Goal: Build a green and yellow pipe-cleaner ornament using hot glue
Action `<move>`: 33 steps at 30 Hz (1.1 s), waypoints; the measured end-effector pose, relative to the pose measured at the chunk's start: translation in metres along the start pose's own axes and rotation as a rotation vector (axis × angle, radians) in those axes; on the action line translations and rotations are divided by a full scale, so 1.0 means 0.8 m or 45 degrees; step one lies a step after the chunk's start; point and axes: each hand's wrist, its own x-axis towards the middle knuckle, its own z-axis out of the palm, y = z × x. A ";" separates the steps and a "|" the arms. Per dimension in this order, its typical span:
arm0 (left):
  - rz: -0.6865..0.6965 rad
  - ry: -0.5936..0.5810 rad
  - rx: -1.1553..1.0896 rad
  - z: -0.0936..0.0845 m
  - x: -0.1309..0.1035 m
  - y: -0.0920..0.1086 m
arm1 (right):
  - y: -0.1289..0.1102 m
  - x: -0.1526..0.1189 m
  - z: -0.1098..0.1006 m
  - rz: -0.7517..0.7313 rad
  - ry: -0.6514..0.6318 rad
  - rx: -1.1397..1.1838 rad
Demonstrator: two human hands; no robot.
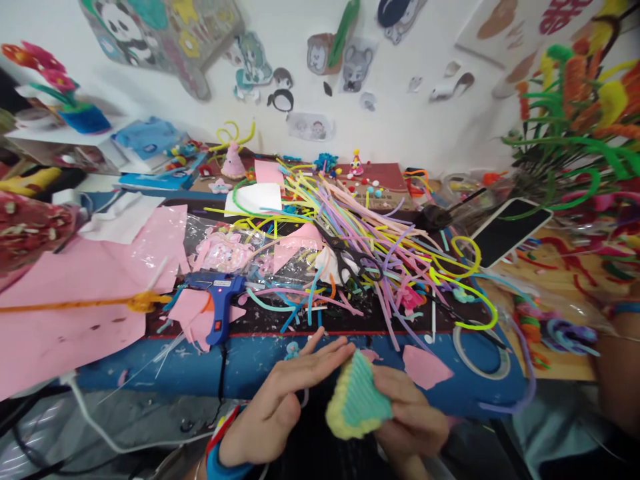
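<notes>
In my right hand is a small cone-shaped pipe-cleaner hat, ribbed teal with a fluffy yellow rim. Its tip points up and away, and my fingers grip its right side. My left hand is open, its fingers stretched out flat towards the cone's tip; whether they touch it I cannot tell. Just beyond my hands, a pink paper scrap lies on the blue table edge. A blue glue gun rests on its side to the left. Black scissors lie among the loose pipe cleaners.
Pink sheets cover the left side. A roll of clear tape and a phone lie to the right. A pink cone stands at the back. A white cable hangs at lower left. Another person's arm shows at far right.
</notes>
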 end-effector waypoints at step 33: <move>-0.193 0.146 -0.338 -0.005 0.025 0.000 | -0.026 0.018 0.034 1.065 -0.158 0.721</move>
